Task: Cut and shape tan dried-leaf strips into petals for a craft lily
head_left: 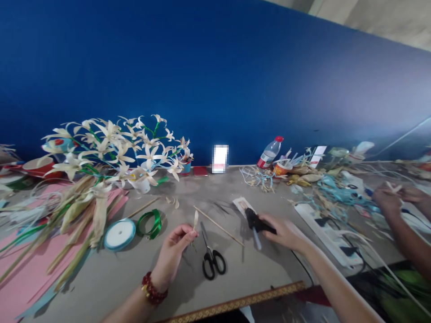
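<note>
Between thumb and fingers, my left hand (180, 242) pinches a small pale petal-like piece (195, 219), held upright over the table. My right hand (278, 229) is wrapped round a black glue gun (256, 223), whose nozzle end lies over a small whitish pad (241, 205); a translucent glue stick hangs below it. Black-handled scissors (213, 262) lie between my hands, with a thin wooden stick (218, 225) behind them. A green ribbon roll (156, 224) and a blue-rimmed white spool (120, 234) are to the left of my left hand.
White husk flowers (107, 132) stand at the back left above dried husks and pink sheets (20, 287). A bottle (270, 153) is at the back. On the right are a power strip (328, 235), cables and another person's hands (389, 199).
</note>
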A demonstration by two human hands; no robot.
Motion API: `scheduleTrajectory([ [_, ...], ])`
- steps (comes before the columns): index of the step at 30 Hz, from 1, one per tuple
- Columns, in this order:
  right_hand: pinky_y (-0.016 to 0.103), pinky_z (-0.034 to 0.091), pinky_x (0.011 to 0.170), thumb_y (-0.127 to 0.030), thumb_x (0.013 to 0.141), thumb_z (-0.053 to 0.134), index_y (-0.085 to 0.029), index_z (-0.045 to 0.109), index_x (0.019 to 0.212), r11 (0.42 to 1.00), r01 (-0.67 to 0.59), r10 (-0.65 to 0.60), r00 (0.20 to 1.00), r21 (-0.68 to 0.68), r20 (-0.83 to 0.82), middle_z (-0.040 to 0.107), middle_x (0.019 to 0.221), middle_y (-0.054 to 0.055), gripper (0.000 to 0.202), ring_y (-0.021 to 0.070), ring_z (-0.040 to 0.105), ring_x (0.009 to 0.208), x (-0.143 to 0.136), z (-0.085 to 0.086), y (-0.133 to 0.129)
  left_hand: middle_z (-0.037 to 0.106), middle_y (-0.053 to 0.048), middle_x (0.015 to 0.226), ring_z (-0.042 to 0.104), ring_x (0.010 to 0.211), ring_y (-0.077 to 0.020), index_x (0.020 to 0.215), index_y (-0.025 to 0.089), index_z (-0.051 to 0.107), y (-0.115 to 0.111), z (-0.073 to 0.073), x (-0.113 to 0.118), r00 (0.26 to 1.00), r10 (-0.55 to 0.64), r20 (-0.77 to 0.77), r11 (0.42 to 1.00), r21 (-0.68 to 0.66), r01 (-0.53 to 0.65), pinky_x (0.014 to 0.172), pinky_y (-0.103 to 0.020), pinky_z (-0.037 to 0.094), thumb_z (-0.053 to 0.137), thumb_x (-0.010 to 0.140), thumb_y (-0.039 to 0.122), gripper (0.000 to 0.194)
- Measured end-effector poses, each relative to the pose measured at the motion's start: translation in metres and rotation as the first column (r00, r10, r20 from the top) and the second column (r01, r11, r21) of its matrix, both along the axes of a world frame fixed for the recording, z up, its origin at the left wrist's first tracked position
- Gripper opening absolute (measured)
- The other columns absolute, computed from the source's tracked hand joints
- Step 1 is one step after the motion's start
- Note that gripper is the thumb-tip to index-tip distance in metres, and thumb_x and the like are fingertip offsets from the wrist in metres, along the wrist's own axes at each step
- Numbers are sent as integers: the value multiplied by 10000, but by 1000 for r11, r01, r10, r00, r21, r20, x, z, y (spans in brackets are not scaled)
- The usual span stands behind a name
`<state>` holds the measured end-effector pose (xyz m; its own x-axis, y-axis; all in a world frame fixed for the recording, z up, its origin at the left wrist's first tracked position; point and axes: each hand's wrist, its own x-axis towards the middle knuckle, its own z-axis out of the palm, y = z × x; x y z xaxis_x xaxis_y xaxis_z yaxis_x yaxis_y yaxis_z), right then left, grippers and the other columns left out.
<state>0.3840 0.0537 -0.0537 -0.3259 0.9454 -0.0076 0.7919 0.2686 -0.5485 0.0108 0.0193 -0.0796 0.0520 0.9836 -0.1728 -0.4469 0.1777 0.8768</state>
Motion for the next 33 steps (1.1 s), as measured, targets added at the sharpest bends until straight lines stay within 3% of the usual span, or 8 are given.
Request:
scheduleTrajectory([
  [6, 469, 477, 942, -567, 827, 515, -197, 671, 1097, 985, 149, -171, 915, -88, -367, 759, 1006, 133, 484, 358, 670, 1018, 15, -12, 11, 662, -6, 731, 552, 700, -128, 698, 168, 704, 0, 2, 1, 1000, 2, -28, 1000, -6, -2, 684, -214, 429, 844, 664, 363, 243],
  [10, 482, 506, 910, -482, 852, 466, -194, 654, 1117, 928, 321, -365, 679, -190, -637, 754, 967, 138, 435, 341, 705, 939, 11, -9, 11, 646, 5, 696, 536, 686, -124, 683, 168, 699, 1, 0, 2, 999, -1, -32, 1000, 3, 1, 678, -213, 417, 837, 673, 362, 239],
  [15, 391, 527, 540, -477, 854, 444, -245, 642, 1012, 905, 388, -342, 411, -178, -845, 711, 1063, 145, 344, 254, 669, 626, -25, 17, -7, 642, 7, 693, 531, 667, -117, 686, 162, 695, 1, 2, 4, 1000, -20, -2, 1000, 12, 20, 670, -216, 401, 837, 675, 347, 234],
  [18, 317, 449, 424, -371, 806, 624, -227, 648, 951, 956, 247, -274, 578, -155, -769, 722, 836, 93, 206, 185, 568, 466, -64, 19, -29, 661, -11, 737, 553, 724, -133, 716, 162, 699, 0, 3, 3, 999, -37, 13, 999, 26, 36, 724, -230, 408, 815, 710, 328, 203],
  [20, 319, 493, 474, -368, 812, 665, -221, 678, 917, 980, 178, -193, 756, -87, -626, 730, 757, 74, 181, 200, 601, 499, -94, 13, -44, 659, -10, 739, 543, 719, -129, 731, 163, 696, 0, 3, 2, 999, -38, 17, 999, 26, 37, 728, -229, 402, 802, 730, 314, 185],
  [23, 319, 548, 596, -349, 793, 691, -267, 679, 947, 995, 76, -41, 893, 60, -449, 747, 766, 42, 175, 244, 692, 651, -134, 6, -59, 643, 4, 715, 515, 679, -113, 730, 165, 687, -1, 2, 1, 998, -41, 45, 999, 0, 41, 705, -222, 388, 793, 742, 307, 179],
  [28, 273, 518, 564, -290, 850, 578, -270, 625, 997, 951, -32, 114, 962, 309, -250, 717, 703, 8, 155, 207, 687, 607, -163, 10, -58, 639, -6, 709, 518, 706, -122, 697, 151, 685, 1, 2, 1, 995, -48, 89, 999, -4, 49, 739, -235, 392, 801, 730, 322, 209],
  [33, 238, 485, 541, -274, 895, 506, -234, 572, 959, 942, -109, 165, 974, 316, -155, 686, 685, 1, 100, 175, 671, 596, -162, 10, -53, 634, -6, 702, 512, 695, -122, 707, 151, 687, 1, 4, 1, 993, -56, 102, 998, 5, 56, 734, -243, 394, 801, 732, 306, 194],
])
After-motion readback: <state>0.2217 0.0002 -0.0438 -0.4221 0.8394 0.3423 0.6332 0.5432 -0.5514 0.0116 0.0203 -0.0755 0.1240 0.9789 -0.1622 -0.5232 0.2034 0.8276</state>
